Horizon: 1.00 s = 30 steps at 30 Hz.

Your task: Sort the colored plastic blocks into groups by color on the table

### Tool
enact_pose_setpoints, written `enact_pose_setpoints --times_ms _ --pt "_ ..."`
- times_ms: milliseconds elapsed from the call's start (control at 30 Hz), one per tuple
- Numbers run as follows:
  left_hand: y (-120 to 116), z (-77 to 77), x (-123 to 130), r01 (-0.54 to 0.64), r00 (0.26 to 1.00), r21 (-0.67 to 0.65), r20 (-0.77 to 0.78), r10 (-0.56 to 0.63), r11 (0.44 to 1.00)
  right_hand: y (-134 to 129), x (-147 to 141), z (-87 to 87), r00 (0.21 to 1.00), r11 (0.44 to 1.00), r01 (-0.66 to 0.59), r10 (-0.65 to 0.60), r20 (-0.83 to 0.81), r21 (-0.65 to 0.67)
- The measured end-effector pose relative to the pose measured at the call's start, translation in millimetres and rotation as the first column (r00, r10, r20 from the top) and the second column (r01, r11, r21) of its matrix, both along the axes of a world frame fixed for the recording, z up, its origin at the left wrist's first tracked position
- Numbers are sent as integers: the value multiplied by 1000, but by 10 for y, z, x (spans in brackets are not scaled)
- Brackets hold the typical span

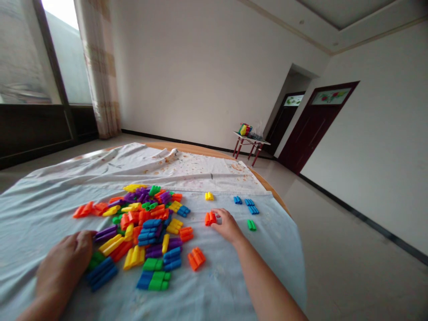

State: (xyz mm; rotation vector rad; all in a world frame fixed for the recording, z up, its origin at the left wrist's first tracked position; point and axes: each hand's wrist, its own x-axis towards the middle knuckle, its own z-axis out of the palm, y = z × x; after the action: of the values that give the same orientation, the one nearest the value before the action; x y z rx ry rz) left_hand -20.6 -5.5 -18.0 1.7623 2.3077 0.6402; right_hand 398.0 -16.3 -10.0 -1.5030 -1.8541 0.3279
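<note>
My right hand (226, 225) is closed in a pinch on an orange plastic building block (210, 218), at the cloth's surface right of a large pile. My left hand (65, 263) lies at the pile's left edge, loosely curved and open, with some fingers hidden beneath it. Its fingertips touch or nearly touch a purple block (106, 233). Just beside it are a green block (96, 260) and a blue block (102, 273). The pile mixes ribbed orange, yellow, blue, purple and green blocks. Another orange block (196, 258) lies apart, nearer me.
Beyond my right hand sit a yellow block (209, 196), blue blocks (252, 206) and a green block (252, 225). A wrinkled light-blue and white cloth (234, 285) covers the round table. Farther back stands a small table (249, 139) with a colourful bag (245, 129).
</note>
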Motion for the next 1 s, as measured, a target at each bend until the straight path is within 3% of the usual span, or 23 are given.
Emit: enact_pose_setpoints --times_ms 100,200,367,433,567,667,800,867,1000 --pt "-34 71 38 10 1000 -84 29 -7 996 8 -2 -4 1000 1000 -6 6 -2 6" --pt "-53 112 66 17 1000 -85 26 -15 996 -2 -9 26 1000 1000 -5 5 11 18" --pt "-64 134 93 31 999 -96 -16 -33 995 -198 -88 240 998 998 1 3 -68 61" --pt "-66 145 100 29 999 -95 -16 -30 995 -345 -171 349 995 998 -62 63 -71 28" --pt "-69 158 101 -2 1000 -118 8 3 993 -642 -366 463 973 959 -230 233 -3 -167" --pt "-69 147 97 -3 1000 -120 -11 2 993 -771 -456 444 941 916 -311 334 52 -252" --pt "-68 135 100 -1 1000 -107 -15 -1 994 -806 -469 385 894 884 -402 435 105 -240" --pt "-66 139 104 -11 1000 -107 -1 11 994 -793 -429 367 911 904 -370 399 108 -215" --pt "-60 153 104 2 999 -106 32 2 994 -728 -273 316 985 982 -154 162 67 -109"
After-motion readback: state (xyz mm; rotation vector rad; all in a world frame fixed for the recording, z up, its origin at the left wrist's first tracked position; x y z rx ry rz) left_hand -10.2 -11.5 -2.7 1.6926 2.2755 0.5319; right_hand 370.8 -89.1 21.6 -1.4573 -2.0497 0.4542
